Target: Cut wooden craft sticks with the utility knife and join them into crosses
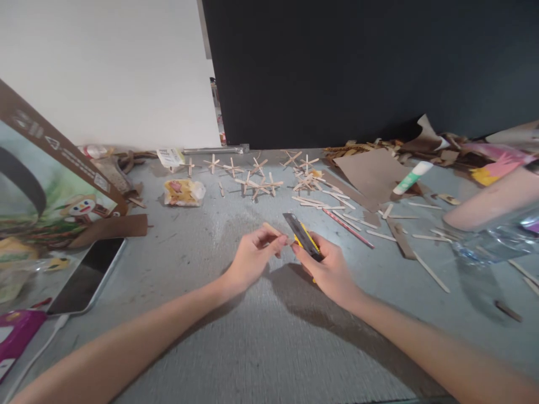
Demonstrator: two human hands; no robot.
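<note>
Between the thumb and fingers of my left hand (255,255) is a wooden craft stick (273,229), its end poking out above the fingers. My right hand (328,266) is wrapped round a yellow and black utility knife (309,240), whose dark blade points up and to the left. The right thumb comes close to the stick's near end; I cannot tell whether it touches. Beyond the hands stand several star-like pieces made of crossed sticks (257,188). Loose craft sticks (314,202) and a red striped pencil (348,228) lie to the right of them.
At left are a phone (88,278), a printed box (54,174) and a wrapped snack (183,192). A glue stick (412,178), cardboard pieces (366,174) and a clear plastic bottle (497,241) lie at right. A black panel (370,73) rises behind.
</note>
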